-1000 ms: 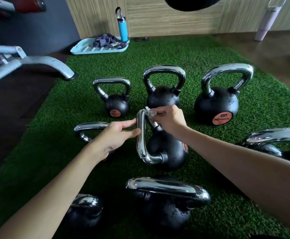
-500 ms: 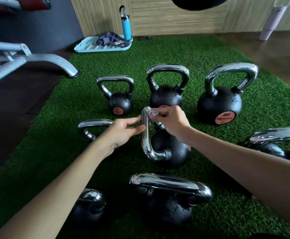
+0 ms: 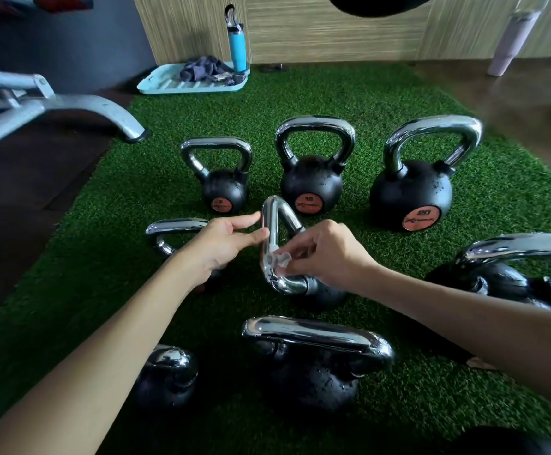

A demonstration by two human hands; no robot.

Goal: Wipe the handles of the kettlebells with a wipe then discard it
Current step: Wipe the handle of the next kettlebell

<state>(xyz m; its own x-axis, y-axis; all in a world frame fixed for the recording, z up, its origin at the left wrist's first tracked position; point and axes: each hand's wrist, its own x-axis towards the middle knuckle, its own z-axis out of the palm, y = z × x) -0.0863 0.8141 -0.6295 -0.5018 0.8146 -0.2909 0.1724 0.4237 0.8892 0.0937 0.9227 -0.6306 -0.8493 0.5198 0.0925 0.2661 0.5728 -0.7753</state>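
Note:
Several black kettlebells with chrome handles stand on green turf. The middle kettlebell's chrome handle (image 3: 269,244) points toward me. My right hand (image 3: 326,254) pinches a small crumpled white wipe (image 3: 280,260) against the lower part of that handle. My left hand (image 3: 226,241) steadies the handle from the left, thumb and forefinger touching its upper part. Three kettlebells stand in a row behind: a small one (image 3: 223,192), a middle one (image 3: 311,185), a large one (image 3: 411,195). Another kettlebell (image 3: 310,366) sits close in front.
More kettlebells lie at the left (image 3: 172,231), right (image 3: 513,264) and lower left (image 3: 169,372). A metal bench leg (image 3: 97,110) reaches onto the turf's left edge. At the back a light-blue tray (image 3: 169,83) holds a cloth, beside a blue bottle (image 3: 237,44).
My right hand slid the wipe down from the top of the handle to its lower part. The left hand stayed on the handle's upper left side.

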